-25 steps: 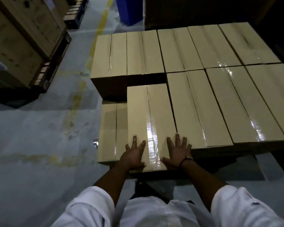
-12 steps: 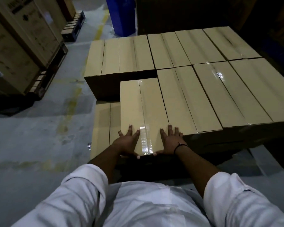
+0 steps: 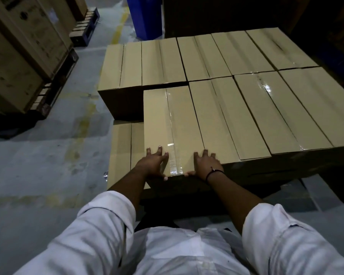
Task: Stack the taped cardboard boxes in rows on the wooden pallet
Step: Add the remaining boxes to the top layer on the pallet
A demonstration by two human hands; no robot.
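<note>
Under both palms, the taped cardboard box point(image 3: 173, 128) had slid forward flush with its row; left hand point(image 3: 153, 165) and right hand point(image 3: 205, 165) lay flat, fingers spread, thumbs hooking its near edge. Placement looked nearly done.

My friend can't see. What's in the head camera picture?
Two bare hands, left hand and right hand, press flat on the near end of a taped cardboard box in a stack of matching boxes. One lower box sits left.

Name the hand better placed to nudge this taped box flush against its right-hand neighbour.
Probably left: the left hand rests nearest the brown taped cardboard box's open left side.
</note>
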